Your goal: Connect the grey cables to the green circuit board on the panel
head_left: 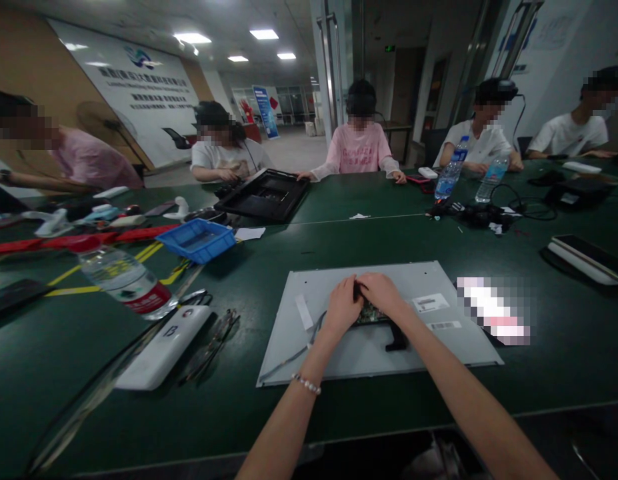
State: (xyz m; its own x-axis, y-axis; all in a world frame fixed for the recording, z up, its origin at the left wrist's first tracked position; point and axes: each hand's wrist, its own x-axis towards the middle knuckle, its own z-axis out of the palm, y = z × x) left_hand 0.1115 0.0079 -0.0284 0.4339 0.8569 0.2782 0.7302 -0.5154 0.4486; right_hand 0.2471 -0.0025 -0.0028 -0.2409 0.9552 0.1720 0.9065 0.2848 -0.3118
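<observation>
A flat grey metal panel (299, 347), which looks like the back of a display panel, lies on the table before me with labels and a white strip on it. On its middle sits a green circuit board (373, 315), mostly covered by my hands, with a black bracket (397, 339) sticking out towards me. My left hand (343, 308) and my right hand (381, 292) meet at the board's far side. Their fingers are closed around a small black part (357, 289); its exact shape is hidden. A grey cable (289, 360) runs from under my left hand across the panel.
To the left are a water bottle (129, 280), a white power bank (163, 350), eyeglasses (211, 347) and a blue tray (199, 240). A lit phone (493, 310) lies right of the panel. Across the table sit several people; a black frame (269, 193) is between two of them.
</observation>
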